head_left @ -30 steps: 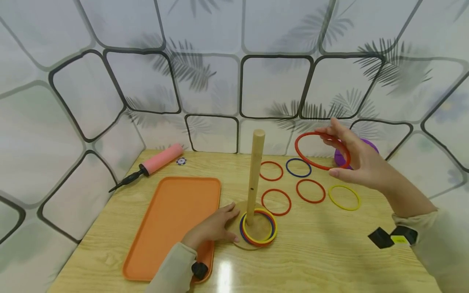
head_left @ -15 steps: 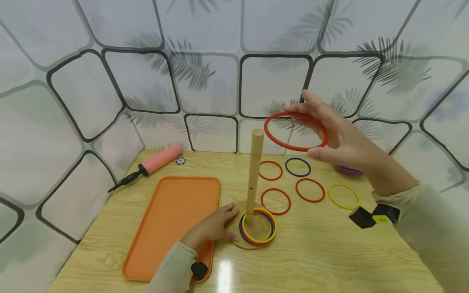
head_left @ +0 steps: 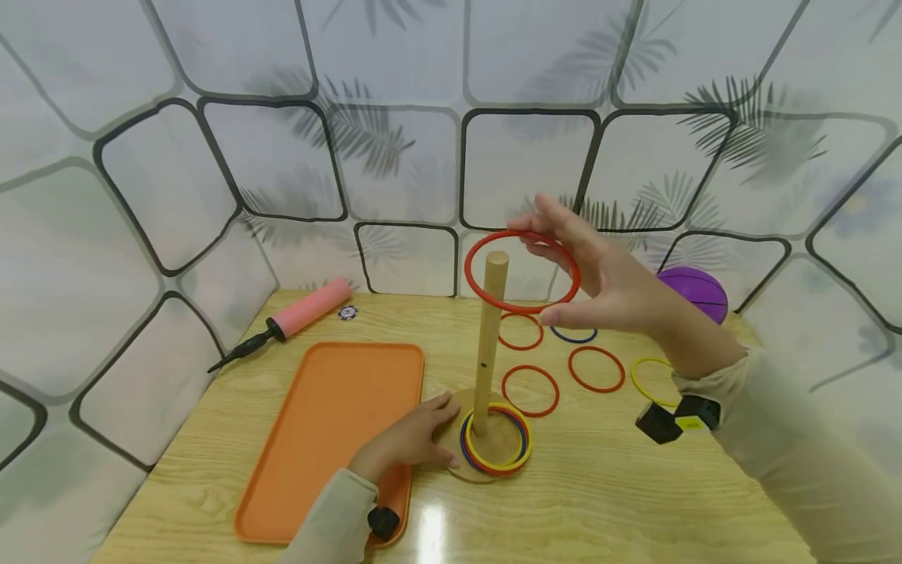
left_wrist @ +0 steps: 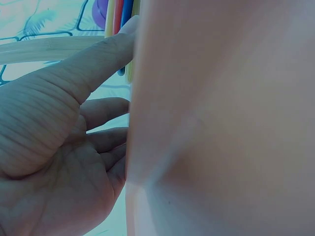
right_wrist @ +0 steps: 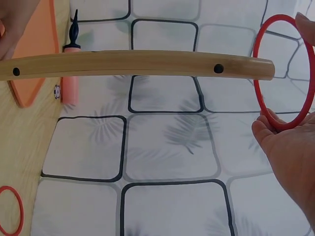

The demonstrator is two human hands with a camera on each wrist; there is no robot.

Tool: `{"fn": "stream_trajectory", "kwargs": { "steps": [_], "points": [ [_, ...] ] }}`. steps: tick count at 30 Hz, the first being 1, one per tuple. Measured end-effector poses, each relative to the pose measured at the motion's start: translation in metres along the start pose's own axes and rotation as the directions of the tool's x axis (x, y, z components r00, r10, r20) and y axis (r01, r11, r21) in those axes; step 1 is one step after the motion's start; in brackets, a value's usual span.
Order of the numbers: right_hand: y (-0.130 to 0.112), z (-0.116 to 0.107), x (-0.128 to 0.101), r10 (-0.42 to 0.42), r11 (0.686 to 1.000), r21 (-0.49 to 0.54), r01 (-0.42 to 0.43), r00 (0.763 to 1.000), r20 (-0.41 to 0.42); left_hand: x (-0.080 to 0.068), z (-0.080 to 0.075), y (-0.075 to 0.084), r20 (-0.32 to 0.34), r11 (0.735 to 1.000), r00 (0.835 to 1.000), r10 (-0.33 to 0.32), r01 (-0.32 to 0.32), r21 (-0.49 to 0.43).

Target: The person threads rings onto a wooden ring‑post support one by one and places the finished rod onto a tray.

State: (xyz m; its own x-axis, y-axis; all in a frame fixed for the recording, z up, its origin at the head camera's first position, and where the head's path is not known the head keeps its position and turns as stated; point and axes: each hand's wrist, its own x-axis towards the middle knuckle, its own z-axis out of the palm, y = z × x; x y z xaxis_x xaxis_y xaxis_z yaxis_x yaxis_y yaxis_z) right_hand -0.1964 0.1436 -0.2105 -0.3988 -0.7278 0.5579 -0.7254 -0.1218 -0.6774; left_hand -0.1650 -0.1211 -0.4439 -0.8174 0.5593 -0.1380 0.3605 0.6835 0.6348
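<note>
My right hand (head_left: 599, 278) pinches a red ring (head_left: 468, 268) between thumb and fingers. The ring is held roughly level at the top of an upright wooden post (head_left: 489, 352). In the right wrist view the post's tip shows inside the ring (right_wrist: 255, 83). At the post's foot is a round wooden base (head_left: 502, 446), with my left hand (head_left: 405, 439) resting on its left edge, fingers spread. Around the foot of the post lie stacked rings, a yellow ring (head_left: 530, 440) on top with red and blue under it. A pale blurred surface fills the left wrist view's right half.
Right of the post lie red rings (head_left: 597, 389), a blue ring (head_left: 574, 341) and a yellow ring (head_left: 644, 392). A purple ball (head_left: 698, 294) sits behind my right forearm. An orange tray (head_left: 338, 423), a pink hand pump (head_left: 312, 308) and a poker chip (head_left: 348, 312) are left.
My right hand has carried the red ring leftward from the right side, rising and then dropping a little, to the post's top. My left hand has stayed on the base.
</note>
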Motion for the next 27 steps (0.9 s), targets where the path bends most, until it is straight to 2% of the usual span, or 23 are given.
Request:
{"fn": "stream_trajectory", "kwargs": {
  "steps": [8,13,20,27],
  "points": [
    [0.018,0.011,-0.012,-0.018,0.999,0.036,0.018,1.000,-0.005,0.000,0.000,0.001,0.002,1.000,1.000,-0.003,0.003,-0.002],
    [0.027,0.018,-0.023,0.044,0.999,0.018,-0.043,0.999,-0.016,0.000,0.000,0.001,0.003,1.000,1.000,-0.003,0.003,-0.002],
    [0.042,0.035,-0.038,0.055,0.998,0.020,-0.055,0.998,-0.004,0.000,0.001,0.000,-0.004,1.000,1.000,-0.002,0.002,-0.008],
    [0.054,0.055,-0.058,0.183,0.982,0.056,-0.182,0.983,-0.014,0.000,0.001,0.000,-0.005,1.000,1.000,-0.002,0.002,0.002]
  ]
}}
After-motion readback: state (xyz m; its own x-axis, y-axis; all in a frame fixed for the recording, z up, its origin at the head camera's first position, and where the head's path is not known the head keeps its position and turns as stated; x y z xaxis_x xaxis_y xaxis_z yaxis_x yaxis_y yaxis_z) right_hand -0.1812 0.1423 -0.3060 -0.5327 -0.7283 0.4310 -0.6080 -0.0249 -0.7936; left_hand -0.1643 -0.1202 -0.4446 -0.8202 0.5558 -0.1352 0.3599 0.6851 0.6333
